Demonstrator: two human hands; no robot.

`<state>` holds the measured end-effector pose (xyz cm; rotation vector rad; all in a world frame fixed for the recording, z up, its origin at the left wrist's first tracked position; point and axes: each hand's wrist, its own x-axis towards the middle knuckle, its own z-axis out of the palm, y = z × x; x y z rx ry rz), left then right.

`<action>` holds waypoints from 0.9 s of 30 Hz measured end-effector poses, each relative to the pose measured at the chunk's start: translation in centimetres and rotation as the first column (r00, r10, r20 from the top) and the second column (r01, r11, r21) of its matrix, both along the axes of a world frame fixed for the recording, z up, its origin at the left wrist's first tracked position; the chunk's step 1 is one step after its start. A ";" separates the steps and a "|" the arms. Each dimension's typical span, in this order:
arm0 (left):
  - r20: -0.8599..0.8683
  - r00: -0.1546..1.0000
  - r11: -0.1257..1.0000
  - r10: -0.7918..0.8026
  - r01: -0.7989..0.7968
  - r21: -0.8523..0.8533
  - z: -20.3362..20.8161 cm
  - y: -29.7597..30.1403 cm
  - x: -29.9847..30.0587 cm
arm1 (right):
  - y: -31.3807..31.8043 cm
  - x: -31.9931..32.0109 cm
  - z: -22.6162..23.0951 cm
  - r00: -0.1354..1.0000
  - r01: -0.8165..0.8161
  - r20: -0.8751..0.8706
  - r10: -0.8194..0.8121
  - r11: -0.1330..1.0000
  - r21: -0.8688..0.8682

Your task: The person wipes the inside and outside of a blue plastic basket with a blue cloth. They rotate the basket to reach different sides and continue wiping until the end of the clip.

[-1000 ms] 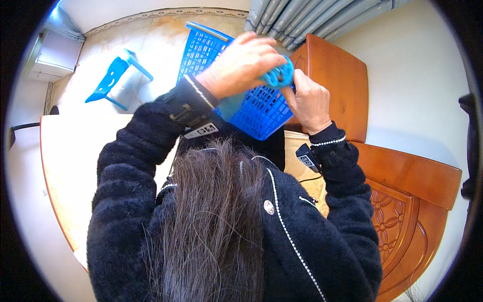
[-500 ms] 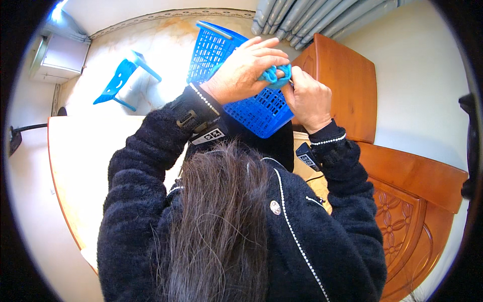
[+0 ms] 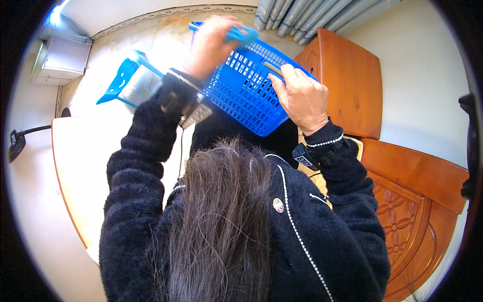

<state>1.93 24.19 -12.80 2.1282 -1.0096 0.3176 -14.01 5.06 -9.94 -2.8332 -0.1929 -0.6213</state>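
A blue plastic basket (image 3: pixel 246 103) with slotted sides stands tilted in front of my body. My left hand (image 3: pixel 210 44), smeared by motion, is closed round a bunched bright-blue cloth (image 3: pixel 242 35) over the basket's far left rim. At the basket's right part, my right hand (image 3: pixel 302 95) is closed, its thumb and fingers pinching a tan bar (image 3: pixel 273 69) that looks like the basket's handle. Part of that bar lies hidden under the fingers.
A light-blue stool (image 3: pixel 123 78) with a smiling face cut into it stands at the far left. A pale table (image 3: pixel 80 171) lies left of me. To the right are a brown wooden cabinet (image 3: pixel 349 85) and a carved wooden panel (image 3: pixel 397 216). Grey-blue curtains (image 3: pixel 322 17) hang behind.
My left hand has moved left and away with the blue cloth, apart from my right hand. My right hand has shifted slightly and now pinches the tan bar. The basket has turned and shows more of its side.
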 end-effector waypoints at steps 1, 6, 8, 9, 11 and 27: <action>0.023 0.987 0.987 -0.158 0.158 -0.031 0.1 -1.1 -1.8 | 0.1 0.0 0.0 1.000 0.007 0.013 -0.007 1.000 -0.026; 0.114 0.938 0.944 -0.328 0.321 0.076 0.7 -2.1 -3.7 | 0.0 -1.2 0.2 0.997 -0.006 -0.072 0.007 1.000 0.011; 0.184 0.956 0.965 -0.228 0.197 0.175 0.7 -0.1 -0.7 | -0.1 -1.5 0.1 0.999 0.002 -0.045 -0.001 1.000 0.019; 0.276 0.953 0.986 -0.123 0.085 0.145 0.4 1.3 0.7 | -0.2 -1.6 0.0 0.999 0.005 -0.033 -0.004 1.000 0.030; 0.143 0.975 0.940 0.173 -0.206 0.273 0.3 3.6 4.1 | -0.1 -1.8 -0.1 0.999 -0.033 0.015 0.033 0.999 -0.019; 0.204 0.970 0.983 -0.129 0.098 0.157 0.2 3.5 -0.2 | 0.4 -2.6 0.1 0.992 -0.126 -0.018 0.128 0.988 0.089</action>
